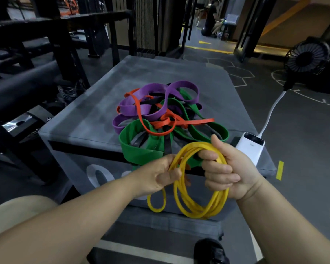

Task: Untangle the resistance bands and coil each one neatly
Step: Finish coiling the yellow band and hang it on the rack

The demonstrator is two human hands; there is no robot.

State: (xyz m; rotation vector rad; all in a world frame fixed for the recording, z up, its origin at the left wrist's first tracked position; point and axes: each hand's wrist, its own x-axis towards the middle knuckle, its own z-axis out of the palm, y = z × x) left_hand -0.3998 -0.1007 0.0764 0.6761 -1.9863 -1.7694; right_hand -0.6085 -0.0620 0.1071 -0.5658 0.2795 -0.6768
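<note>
A thin yellow band (198, 208) hangs in several loops in front of the grey box (103, 103). My right hand (225, 170) grips the coil's right side, fingers curled through the loops. My left hand (158, 178) pinches the strands on the left, and a small yellow loop dangles below it. On the box top lies a tangled heap: a wide green band (139, 147), a purple band (151, 94), an orange band (166, 122) knotted at the middle, and a black band (152, 101) mostly buried.
A white power bank (251, 147) with a white cable lies at the box's right edge. A black fan (307, 56) stands on the floor at the right. Dark gym racks fill the left side. A person kneels far back. My shoe (210, 250) shows below.
</note>
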